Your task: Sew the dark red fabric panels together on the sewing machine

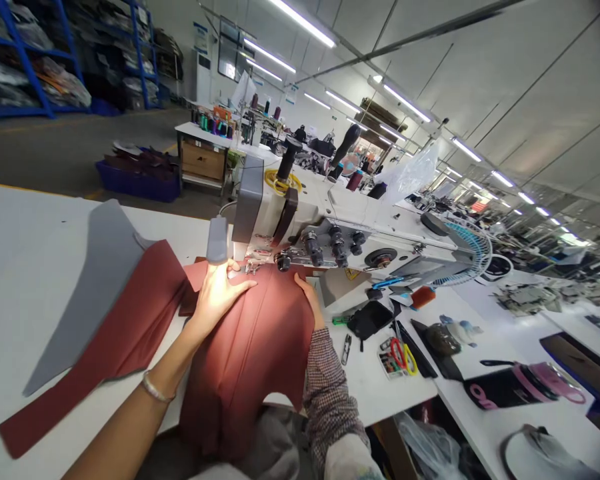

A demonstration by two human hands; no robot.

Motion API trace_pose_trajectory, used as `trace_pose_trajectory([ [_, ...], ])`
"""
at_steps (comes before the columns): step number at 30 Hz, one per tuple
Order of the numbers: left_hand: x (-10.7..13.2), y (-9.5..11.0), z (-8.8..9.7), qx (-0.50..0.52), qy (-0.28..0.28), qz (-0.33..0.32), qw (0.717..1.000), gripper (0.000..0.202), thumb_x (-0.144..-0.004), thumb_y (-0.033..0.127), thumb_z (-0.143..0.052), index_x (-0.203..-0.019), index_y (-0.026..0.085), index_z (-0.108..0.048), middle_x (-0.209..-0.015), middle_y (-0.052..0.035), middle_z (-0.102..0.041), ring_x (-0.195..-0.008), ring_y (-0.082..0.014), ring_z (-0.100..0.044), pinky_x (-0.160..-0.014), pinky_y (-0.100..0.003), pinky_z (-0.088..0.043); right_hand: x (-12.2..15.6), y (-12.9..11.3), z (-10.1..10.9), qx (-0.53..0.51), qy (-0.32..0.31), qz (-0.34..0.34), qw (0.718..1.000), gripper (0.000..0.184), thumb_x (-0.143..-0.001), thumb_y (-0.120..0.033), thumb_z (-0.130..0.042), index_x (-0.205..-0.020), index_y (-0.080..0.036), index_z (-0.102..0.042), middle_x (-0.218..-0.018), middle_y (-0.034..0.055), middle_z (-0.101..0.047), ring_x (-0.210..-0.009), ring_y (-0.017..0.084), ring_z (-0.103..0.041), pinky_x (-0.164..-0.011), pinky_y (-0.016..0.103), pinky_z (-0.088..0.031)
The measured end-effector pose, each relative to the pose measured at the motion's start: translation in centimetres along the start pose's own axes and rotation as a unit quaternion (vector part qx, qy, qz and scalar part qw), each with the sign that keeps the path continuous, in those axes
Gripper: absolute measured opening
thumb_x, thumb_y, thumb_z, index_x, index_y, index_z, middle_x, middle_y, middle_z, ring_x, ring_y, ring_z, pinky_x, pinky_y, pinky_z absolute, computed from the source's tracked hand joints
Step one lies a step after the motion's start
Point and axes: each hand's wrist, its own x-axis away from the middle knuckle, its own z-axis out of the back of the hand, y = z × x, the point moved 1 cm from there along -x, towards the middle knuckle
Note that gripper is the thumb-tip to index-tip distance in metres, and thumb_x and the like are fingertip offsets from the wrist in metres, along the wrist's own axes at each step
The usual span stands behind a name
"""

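A large reddish-brown, leather-like piece (260,333) with seam lines down its middle passes under the presser foot (251,268) of a sewing machine (325,220). My left hand (221,297) lies on the piece left of the foot, thumb stretched out and fingers apart, with some fingertips behind the machine's grey guard. At the right edge of the piece is my right hand (309,299), closed on it with the thumb on top and the other fingers hidden. The front of the piece hangs over the table edge toward my lap.
Another reddish-brown panel (140,317) and a grey sheet (87,287) lie on the left. To the right are thread snips (347,349), scissors (409,360), a black pouch (370,320) and a pink-and-black bottle (520,387). A blue bin (140,185) stands on the floor.
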Motion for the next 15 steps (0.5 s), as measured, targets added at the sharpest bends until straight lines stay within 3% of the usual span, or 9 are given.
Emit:
trace_pose_trajectory([
  [2, -0.4, 0.1, -0.1, 0.0, -0.005, 0.007, 1.0, 0.051, -0.066, 0.059, -0.08, -0.095, 0.023, -0.056, -0.109, -0.0084, -0.062, -0.107, -0.0335, -0.06, -0.091, -0.047, -0.052, -0.7, 0.1, 0.0, -0.022, -0.042, -0.009, 0.999, 0.052, -0.078, -0.049, -0.077, -0.119, -0.017, -0.073, -0.117, 0.0068, -0.074, -0.107, 0.022, -0.07, -0.1, 0.032, -0.053],
  [5, -1.1, 0.2, 0.1, 0.048, -0.004, 0.027, 0.998, 0.059, -0.062, 0.061, -0.081, -0.099, 0.022, -0.057, -0.111, -0.0104, -0.062, -0.114, -0.0367, -0.059, -0.098, -0.054, -0.05, -1.5, 0.1, 0.1, -0.052, -0.046, -0.021, 0.997, 0.046, -0.081, -0.043, -0.075, -0.117, -0.015, -0.072, -0.119, 0.0069, -0.073, -0.115, 0.021, -0.067, -0.103, 0.031, -0.049],
  [8, 0.5, -0.9, 1.4, 0.132, 0.012, 0.039, 0.99, 0.072, -0.06, 0.068, -0.079, -0.11, 0.021, -0.056, -0.122, -0.0133, -0.062, -0.12, -0.0357, -0.059, -0.104, -0.055, -0.048, 0.2, 1.0, 1.1, -0.086, -0.072, -0.069, 0.991, 0.053, -0.088, -0.057, -0.063, -0.11, -0.01, -0.072, -0.115, 0.0143, -0.073, -0.118, 0.025, -0.065, -0.1, 0.037, -0.049],
  [10, 3.9, -2.5, 2.6, 0.186, -0.003, 0.063, 0.981, 0.078, -0.062, 0.075, -0.073, -0.115, 0.02, -0.055, -0.127, -0.0153, -0.062, -0.117, -0.0345, -0.063, -0.1, -0.053, -0.053, 3.7, 2.7, 2.7, -0.104, -0.114, -0.096, 0.983, 0.064, -0.078, -0.071, -0.069, -0.104, -0.013, -0.074, -0.112, 0.0171, -0.073, -0.116, 0.029, -0.066, -0.099, 0.042, -0.051],
  [11, 6.2, -3.6, 3.0, 0.25, -0.048, 0.114, 0.96, 0.081, -0.059, 0.075, -0.077, -0.117, 0.022, -0.056, -0.124, -0.0144, -0.065, -0.115, -0.0355, -0.065, -0.098, -0.053, -0.054, 5.9, 4.0, 3.8, -0.113, -0.122, -0.125, 0.978, 0.065, -0.066, -0.072, -0.079, -0.099, -0.016, -0.075, -0.11, 0.0154, -0.074, -0.115, 0.03, -0.067, -0.099, 0.043, -0.052],
  [12, 8.9, -4.7, 3.2, 0.318, -0.113, 0.162, 0.927, 0.083, -0.056, 0.076, -0.079, -0.118, 0.025, -0.059, -0.121, -0.0132, -0.069, -0.117, -0.0373, -0.065, -0.101, -0.053, -0.054, 8.2, 5.4, 4.9, -0.118, -0.116, -0.15, 0.975, 0.06, -0.061, -0.067, -0.086, -0.097, -0.02, -0.076, -0.11, 0.0131, -0.075, -0.115, 0.03, -0.068, -0.1, 0.041, -0.052],
  [14, 14.3, -6.7, 3.1, 0.413, -0.209, 0.235, 0.855, 0.09, -0.046, 0.08, -0.082, -0.116, 0.026, -0.065, -0.112, -0.0132, -0.074, -0.123, -0.0423, -0.062, -0.108, -0.054, -0.049, 12.8, 8.6, 6.9, -0.11, -0.109, -0.171, 0.973, 0.046, -0.068, -0.051, -0.089, -0.101, -0.021, -0.076, -0.108, 0.0105, -0.075, -0.112, 0.028, -0.07, -0.103, 0.04, -0.051],
  [15, 16.7, -7.4, 3.0, 0.43, -0.26, 0.26, 0.825, 0.096, -0.039, 0.078, -0.085, -0.117, 0.024, -0.067, -0.11, -0.0143, -0.075, -0.126, -0.0453, -0.059, -0.11, -0.055, -0.047, 14.9, 9.9, 7.6, -0.122, -0.11, -0.18, 0.97, 0.047, -0.069, -0.047, -0.089, -0.106, -0.021, -0.075, -0.109, 0.0111, -0.075, -0.112, 0.028, -0.07, -0.105, 0.042, -0.051],
])
